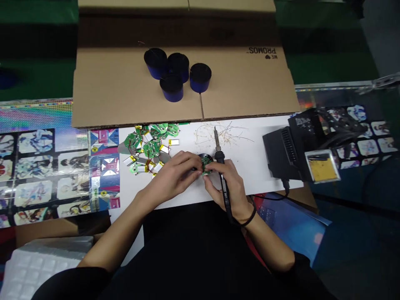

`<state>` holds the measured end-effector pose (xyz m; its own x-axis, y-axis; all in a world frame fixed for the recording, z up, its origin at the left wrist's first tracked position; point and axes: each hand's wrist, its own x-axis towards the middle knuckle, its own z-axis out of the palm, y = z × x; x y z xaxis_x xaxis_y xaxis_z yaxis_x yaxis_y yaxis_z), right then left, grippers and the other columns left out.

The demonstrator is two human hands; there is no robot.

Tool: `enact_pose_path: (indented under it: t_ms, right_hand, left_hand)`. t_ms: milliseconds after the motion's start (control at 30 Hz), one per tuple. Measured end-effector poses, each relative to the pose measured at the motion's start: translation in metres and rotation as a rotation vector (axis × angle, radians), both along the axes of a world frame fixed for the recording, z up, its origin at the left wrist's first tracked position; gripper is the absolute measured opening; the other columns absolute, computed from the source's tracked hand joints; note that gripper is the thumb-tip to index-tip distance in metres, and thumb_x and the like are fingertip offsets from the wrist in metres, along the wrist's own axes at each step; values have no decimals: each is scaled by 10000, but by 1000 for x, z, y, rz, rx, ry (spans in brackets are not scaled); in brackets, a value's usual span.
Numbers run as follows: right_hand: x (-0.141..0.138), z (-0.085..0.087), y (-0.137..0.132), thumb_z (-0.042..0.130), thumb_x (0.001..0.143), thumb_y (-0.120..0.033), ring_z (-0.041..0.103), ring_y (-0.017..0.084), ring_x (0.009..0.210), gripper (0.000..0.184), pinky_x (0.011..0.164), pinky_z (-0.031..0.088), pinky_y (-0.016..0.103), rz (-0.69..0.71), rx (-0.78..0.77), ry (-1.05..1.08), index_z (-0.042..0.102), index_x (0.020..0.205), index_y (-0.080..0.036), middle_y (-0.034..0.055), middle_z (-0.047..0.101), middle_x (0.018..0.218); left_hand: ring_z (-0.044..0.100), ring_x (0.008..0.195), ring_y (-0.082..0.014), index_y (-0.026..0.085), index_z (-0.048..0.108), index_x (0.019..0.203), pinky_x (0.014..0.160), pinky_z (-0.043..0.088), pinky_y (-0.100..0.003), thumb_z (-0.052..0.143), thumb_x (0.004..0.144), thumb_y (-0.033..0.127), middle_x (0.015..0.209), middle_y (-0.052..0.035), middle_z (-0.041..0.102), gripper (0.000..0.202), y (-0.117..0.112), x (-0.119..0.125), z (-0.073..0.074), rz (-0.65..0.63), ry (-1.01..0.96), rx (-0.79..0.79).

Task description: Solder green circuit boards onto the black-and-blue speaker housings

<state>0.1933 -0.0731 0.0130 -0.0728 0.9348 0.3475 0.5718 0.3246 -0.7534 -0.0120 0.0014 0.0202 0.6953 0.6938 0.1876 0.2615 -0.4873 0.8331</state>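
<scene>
My left hand (173, 175) grips a round black unit with a small green circuit board (206, 165) on it, at the middle of a white sheet (250, 166). My right hand (228, 187) holds a black-handled soldering iron (222, 166) like a pen, its tip pointing away from me and above the unit. The fingers of my right hand also touch the board's near side. Just left of my left hand lies a heap of green circuit boards with small foil-wrapped batteries and red wires (146, 148). The iron's tip is partly hidden by its angle.
Wire clippings (218, 133) lie on the white sheet. Several black-and-blue cylinders (173, 73) stand on a cardboard sheet (243, 96) further away. A black soldering station (283, 152) and a sponge tray (321, 166) sit on the right. White foam (40, 262) is at lower left.
</scene>
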Motion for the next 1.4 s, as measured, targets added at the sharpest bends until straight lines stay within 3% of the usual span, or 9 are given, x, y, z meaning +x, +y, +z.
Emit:
enact_pose_path:
  t_ms: [200,433,500,567,633,733,867,1100,1400]
  right_hand:
    - [23,-2,8,754,977,-185,704,262,1019,397,855,630,429,76,29,-82,608,1330,-291,76,774,1140]
    - [37,4,7,734,1001,-236,731,263,1148,357,980,625,454,106,-54,11,643,1342,-289,76,784,1247]
    - [38,7,0,637,1066,-336,748,244,1020,253,907,625,439,23,-96,117,681,1308,-277,68,803,1130]
    - [41,10,-8,537,1098,-475,723,217,830,340,753,601,399,-131,-100,291,681,1326,-267,45,779,946]
    - [45,14,-17,570,1058,-560,683,196,725,415,630,548,353,-276,-67,463,666,1337,-269,17,725,850]
    - [54,19,-32,720,972,-460,683,172,664,306,532,518,301,-354,-35,520,709,1206,-264,10,718,849]
    - [63,23,-54,749,931,-286,679,157,553,179,438,523,273,-274,47,299,757,1102,-232,27,746,787]
    - [52,23,-58,702,883,-203,779,198,694,210,577,648,293,-107,59,19,744,1088,-217,46,803,843]
    - [46,18,-52,696,875,-158,768,193,726,271,634,670,306,-39,89,2,726,1138,-211,42,797,868]
  left_hand:
    - [635,1123,-243,192,677,1080,991,519,-380,584,1075,185,1177,-97,692,94,14,0,5,-121,97,86]
    - [613,1022,-225,174,700,1075,940,496,-365,552,1109,238,1122,-86,698,165,33,6,16,-275,195,171]
    - [620,1004,-221,176,705,1063,938,494,-361,561,1103,227,1110,-79,704,157,37,7,18,-297,217,197]
    - [634,1001,-222,181,712,1068,943,496,-363,556,1101,218,1112,-78,710,164,40,8,20,-321,249,217]
    - [647,1004,-227,182,718,1077,949,500,-368,539,1106,219,1118,-83,714,185,42,9,22,-344,282,236]
    - [651,994,-230,182,718,1069,946,504,-372,513,1118,231,1107,-85,717,217,45,9,25,-371,318,250]
    - [647,1001,-233,184,713,1053,910,499,-360,498,1127,242,1088,-79,715,234,48,10,27,-397,327,245]
    - [640,1005,-231,181,724,1069,904,484,-353,493,1133,246,1086,-79,713,249,50,12,29,-419,314,237]
    - [634,998,-228,185,720,1060,890,482,-343,507,1129,249,1078,-77,713,233,50,12,28,-417,320,252]
